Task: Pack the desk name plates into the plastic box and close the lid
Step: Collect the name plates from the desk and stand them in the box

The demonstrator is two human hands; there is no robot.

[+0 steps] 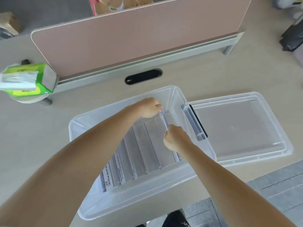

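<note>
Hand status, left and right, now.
Left hand: pinches the far end of the clear name plate over the box.
Right hand: pinches the near end of the same plate.

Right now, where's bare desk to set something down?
Bare desk lies between the plastic box and the tissue pack; a narrower strip runs between the box's far rim and the cable port. The lid fills the right side. Inside, name plates, left hand and right hand crowd the middle and right.
</note>
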